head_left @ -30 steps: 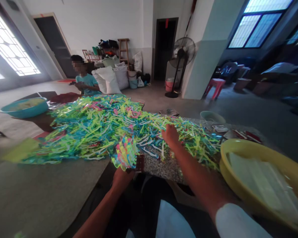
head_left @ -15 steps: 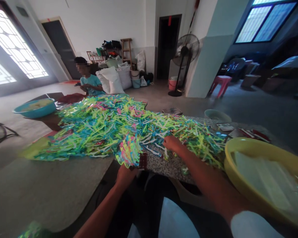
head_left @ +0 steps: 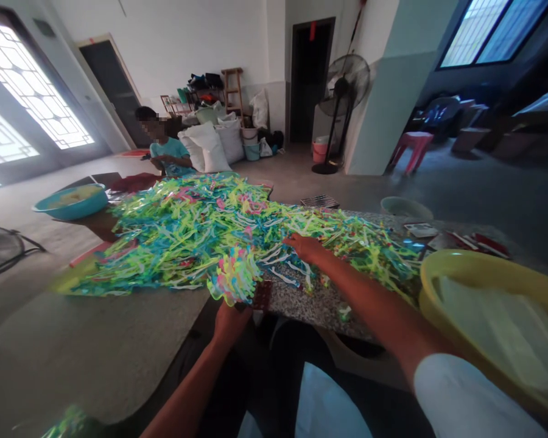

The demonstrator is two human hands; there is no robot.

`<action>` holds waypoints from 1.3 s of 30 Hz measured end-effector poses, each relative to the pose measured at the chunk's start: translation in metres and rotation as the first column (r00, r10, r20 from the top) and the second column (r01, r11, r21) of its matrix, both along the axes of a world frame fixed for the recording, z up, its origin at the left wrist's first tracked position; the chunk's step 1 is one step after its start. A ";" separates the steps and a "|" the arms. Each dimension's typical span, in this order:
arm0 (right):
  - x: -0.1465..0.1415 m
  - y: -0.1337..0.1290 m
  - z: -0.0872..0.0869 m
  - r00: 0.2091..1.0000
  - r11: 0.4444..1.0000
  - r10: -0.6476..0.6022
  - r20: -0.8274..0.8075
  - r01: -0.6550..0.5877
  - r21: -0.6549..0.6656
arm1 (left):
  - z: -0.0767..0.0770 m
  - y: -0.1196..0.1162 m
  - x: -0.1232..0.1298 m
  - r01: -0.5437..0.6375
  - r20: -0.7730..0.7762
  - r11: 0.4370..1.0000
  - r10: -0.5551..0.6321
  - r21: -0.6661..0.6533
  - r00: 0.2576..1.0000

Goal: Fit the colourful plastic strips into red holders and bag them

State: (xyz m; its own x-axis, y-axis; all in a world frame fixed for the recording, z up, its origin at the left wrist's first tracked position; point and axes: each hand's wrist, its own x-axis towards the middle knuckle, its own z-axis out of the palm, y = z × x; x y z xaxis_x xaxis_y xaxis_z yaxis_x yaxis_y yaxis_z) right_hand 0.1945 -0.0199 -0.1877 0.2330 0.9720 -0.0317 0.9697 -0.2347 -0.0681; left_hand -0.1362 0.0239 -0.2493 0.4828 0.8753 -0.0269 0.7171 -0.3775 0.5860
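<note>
A wide heap of green, blue, pink and white plastic strips (head_left: 187,225) covers the speckled stone table (head_left: 317,307). My left hand (head_left: 232,316) is closed below a bunch of colourful strips (head_left: 235,277) at the table's front edge, holding it up. Beside that bunch is a dark red slotted piece (head_left: 262,296). My right hand (head_left: 304,246) reaches over the heap's near edge, its fingers together at the strips; whatever lies between the fingertips is too small to make out. White-ended strips (head_left: 281,277) lie just below it.
A large yellow basin (head_left: 432,286) stands at the right, a blue basin (head_left: 75,210) at the far left. Behind the heap a person (head_left: 168,152) sits near white sacks (head_left: 210,149). A standing fan (head_left: 335,115), a pink stool (head_left: 413,146) and a pale bowl (head_left: 404,208) are farther back.
My right hand has moved a little left and farther in over the strips. My left hand still holds the bunch, which has tilted slightly. The view has shifted slightly.
</note>
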 end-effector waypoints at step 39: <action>-0.149 -0.044 -0.035 0.954 0.989 -0.086 -0.286 0.116 0.089 | -0.002 -0.005 0.008 0.110 0.143 0.994 -0.108 -0.004 0.984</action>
